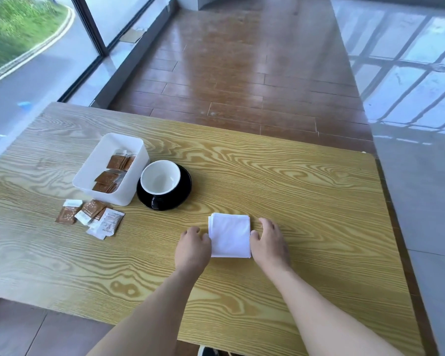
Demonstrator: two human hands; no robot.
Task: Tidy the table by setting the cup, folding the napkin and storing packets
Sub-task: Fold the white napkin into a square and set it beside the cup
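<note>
Left of centre, the white bin (88,176) holds brown packets (111,173); loose packets (93,217) lie below it. The cup (160,177) stands upright on its black saucer (183,191). Lower centre, my left hand (193,246) and right hand (269,244), fingers relaxed, flank the folded napkin (230,235), its slightly longer side running up-frame.

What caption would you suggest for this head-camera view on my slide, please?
Both hands flank a folded napkin; loose packets await the bin.
</note>
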